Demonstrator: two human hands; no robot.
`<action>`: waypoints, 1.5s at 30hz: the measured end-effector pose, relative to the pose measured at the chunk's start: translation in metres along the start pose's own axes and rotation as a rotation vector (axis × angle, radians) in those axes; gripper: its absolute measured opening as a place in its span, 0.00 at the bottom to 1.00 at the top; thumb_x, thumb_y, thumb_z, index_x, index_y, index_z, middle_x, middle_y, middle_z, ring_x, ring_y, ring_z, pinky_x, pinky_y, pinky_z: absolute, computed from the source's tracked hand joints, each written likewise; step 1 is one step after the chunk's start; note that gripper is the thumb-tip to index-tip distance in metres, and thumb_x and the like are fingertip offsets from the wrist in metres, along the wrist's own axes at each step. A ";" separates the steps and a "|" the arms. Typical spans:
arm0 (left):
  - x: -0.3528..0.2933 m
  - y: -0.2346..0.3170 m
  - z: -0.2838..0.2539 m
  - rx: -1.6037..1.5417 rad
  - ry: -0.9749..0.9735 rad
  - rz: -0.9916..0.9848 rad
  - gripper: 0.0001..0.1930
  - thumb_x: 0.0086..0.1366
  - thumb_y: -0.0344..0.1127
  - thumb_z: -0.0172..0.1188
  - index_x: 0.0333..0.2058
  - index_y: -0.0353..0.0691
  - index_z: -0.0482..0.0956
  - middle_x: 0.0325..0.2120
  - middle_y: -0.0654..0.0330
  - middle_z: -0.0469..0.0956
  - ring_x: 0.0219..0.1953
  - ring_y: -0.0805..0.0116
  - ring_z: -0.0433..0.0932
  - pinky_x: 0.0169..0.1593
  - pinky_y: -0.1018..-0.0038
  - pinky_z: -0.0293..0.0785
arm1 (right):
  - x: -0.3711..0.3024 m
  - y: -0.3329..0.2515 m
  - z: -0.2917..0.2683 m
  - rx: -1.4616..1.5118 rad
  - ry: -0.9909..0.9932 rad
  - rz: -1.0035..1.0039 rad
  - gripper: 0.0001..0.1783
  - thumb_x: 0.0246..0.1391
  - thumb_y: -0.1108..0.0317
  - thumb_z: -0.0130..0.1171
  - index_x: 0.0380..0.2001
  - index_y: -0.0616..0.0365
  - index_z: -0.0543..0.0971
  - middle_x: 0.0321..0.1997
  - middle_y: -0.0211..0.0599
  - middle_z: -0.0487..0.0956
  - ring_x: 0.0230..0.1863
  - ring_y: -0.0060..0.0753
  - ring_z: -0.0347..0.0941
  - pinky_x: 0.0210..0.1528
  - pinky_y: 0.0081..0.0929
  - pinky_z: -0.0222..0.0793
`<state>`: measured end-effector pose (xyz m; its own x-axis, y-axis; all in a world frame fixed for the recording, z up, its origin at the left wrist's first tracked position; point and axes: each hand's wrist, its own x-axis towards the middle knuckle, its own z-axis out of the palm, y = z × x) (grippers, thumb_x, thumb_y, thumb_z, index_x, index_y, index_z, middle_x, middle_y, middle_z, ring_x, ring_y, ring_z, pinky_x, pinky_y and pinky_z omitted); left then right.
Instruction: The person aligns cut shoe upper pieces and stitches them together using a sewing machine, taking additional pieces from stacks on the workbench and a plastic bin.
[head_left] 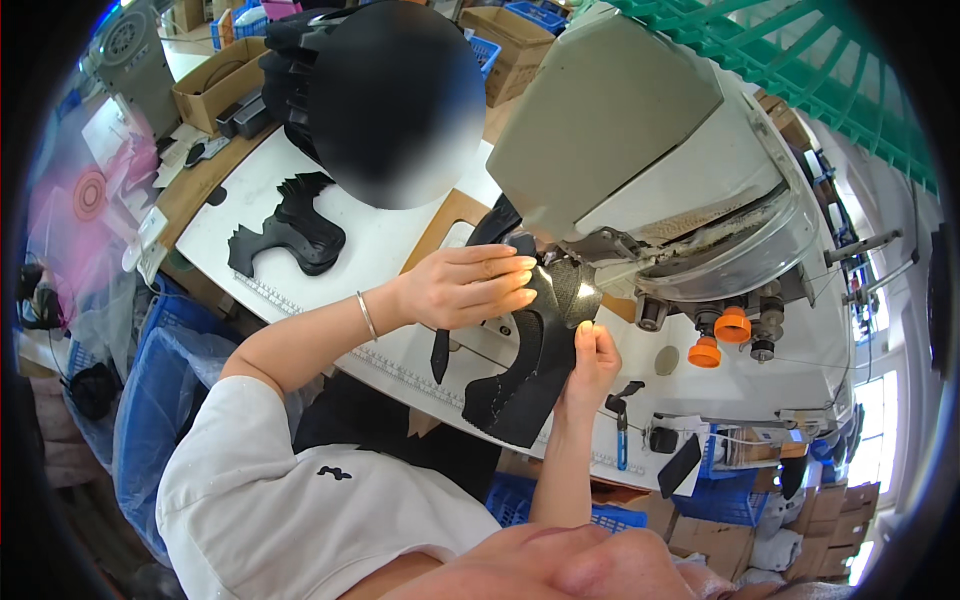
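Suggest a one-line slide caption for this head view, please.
Both hands, left hand and right hand, guide a black cut piece under the sewing machine.

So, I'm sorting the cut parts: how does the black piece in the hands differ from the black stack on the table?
The black piece is a single layer, held up at the sewing machine by the left hand and right hand; the black stack is many layers lying flat on the white table, untouched. A lamp lights the held piece; the stack sits unlit. Both are black with jagged cut edges.
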<state>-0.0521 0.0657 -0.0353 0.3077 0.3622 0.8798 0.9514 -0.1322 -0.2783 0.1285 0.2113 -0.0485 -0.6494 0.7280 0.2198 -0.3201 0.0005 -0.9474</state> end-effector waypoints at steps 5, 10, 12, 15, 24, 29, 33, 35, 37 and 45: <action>0.006 -0.006 -0.003 -0.020 0.001 0.000 0.10 0.55 0.28 0.63 0.37 0.36 0.82 0.35 0.60 0.79 0.46 0.63 0.81 0.55 0.67 0.78 | -0.001 0.007 0.000 0.040 0.020 0.006 0.16 0.60 0.71 0.59 0.18 0.55 0.69 0.21 0.16 0.61 0.24 0.09 0.50 0.27 0.15 0.46; 0.004 -0.012 -0.002 -0.084 0.010 0.002 0.09 0.56 0.28 0.61 0.37 0.37 0.82 0.37 0.58 0.80 0.46 0.60 0.82 0.53 0.64 0.79 | -0.004 0.006 0.006 0.055 0.007 -0.008 0.17 0.61 0.70 0.59 0.18 0.55 0.69 0.20 0.16 0.60 0.24 0.09 0.49 0.27 0.15 0.45; 0.001 -0.014 -0.003 -0.086 -0.002 0.021 0.10 0.55 0.29 0.61 0.37 0.38 0.83 0.38 0.58 0.80 0.46 0.60 0.81 0.52 0.64 0.79 | -0.006 0.008 0.008 0.061 0.024 0.001 0.18 0.61 0.70 0.59 0.18 0.54 0.68 0.20 0.15 0.59 0.23 0.09 0.49 0.25 0.15 0.44; 0.003 -0.021 -0.007 -0.088 -0.028 0.037 0.12 0.53 0.30 0.61 0.38 0.39 0.83 0.40 0.60 0.80 0.48 0.60 0.80 0.53 0.63 0.78 | -0.010 0.003 0.014 0.040 0.007 -0.005 0.18 0.62 0.70 0.58 0.18 0.53 0.67 0.19 0.15 0.59 0.21 0.08 0.49 0.24 0.15 0.43; 0.009 -0.037 -0.016 -0.172 -0.120 -0.017 0.16 0.48 0.33 0.61 0.38 0.46 0.85 0.42 0.69 0.80 0.46 0.61 0.76 0.52 0.65 0.78 | -0.013 0.007 0.023 0.079 0.019 -0.021 0.20 0.62 0.69 0.59 0.17 0.51 0.65 0.18 0.16 0.59 0.19 0.08 0.49 0.20 0.15 0.44; 0.010 -0.047 -0.022 -0.172 -0.188 -0.037 0.18 0.46 0.32 0.64 0.40 0.49 0.85 0.44 0.71 0.80 0.47 0.63 0.75 0.53 0.65 0.76 | -0.017 0.009 0.031 0.036 0.020 -0.034 0.20 0.63 0.69 0.57 0.17 0.51 0.64 0.18 0.17 0.61 0.20 0.09 0.52 0.22 0.14 0.49; 0.014 -0.051 -0.027 -0.268 -0.237 -0.069 0.21 0.46 0.31 0.65 0.42 0.50 0.85 0.46 0.72 0.80 0.49 0.61 0.74 0.57 0.62 0.71 | -0.025 0.005 0.041 0.003 0.046 -0.052 0.20 0.64 0.69 0.55 0.17 0.50 0.64 0.19 0.19 0.62 0.21 0.10 0.54 0.23 0.13 0.51; 0.015 -0.052 -0.032 -0.282 -0.272 -0.072 0.21 0.46 0.31 0.64 0.43 0.50 0.85 0.47 0.71 0.80 0.49 0.60 0.73 0.58 0.61 0.70 | -0.025 0.006 0.041 -0.006 0.044 -0.058 0.20 0.64 0.69 0.55 0.18 0.50 0.64 0.19 0.19 0.62 0.21 0.10 0.55 0.24 0.13 0.52; 0.019 -0.050 -0.036 -0.200 -0.336 -0.070 0.20 0.47 0.34 0.65 0.43 0.45 0.83 0.46 0.65 0.80 0.52 0.58 0.72 0.60 0.58 0.66 | -0.026 0.006 0.041 -0.018 0.049 -0.065 0.19 0.64 0.69 0.55 0.18 0.51 0.64 0.19 0.19 0.63 0.21 0.10 0.55 0.24 0.13 0.52; 0.002 0.072 -0.028 0.017 -0.461 -0.331 0.21 0.50 0.45 0.66 0.41 0.41 0.80 0.50 0.58 0.73 0.64 0.60 0.64 0.61 0.45 0.60 | -0.019 0.012 0.059 0.114 0.075 -0.010 0.19 0.62 0.69 0.57 0.18 0.50 0.63 0.20 0.18 0.63 0.22 0.09 0.55 0.24 0.13 0.51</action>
<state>0.0163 0.0315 -0.0429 -0.0362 0.7479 0.6628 0.9972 0.0709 -0.0256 0.0965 0.1575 -0.0500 -0.5933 0.7779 0.2072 -0.4054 -0.0664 -0.9117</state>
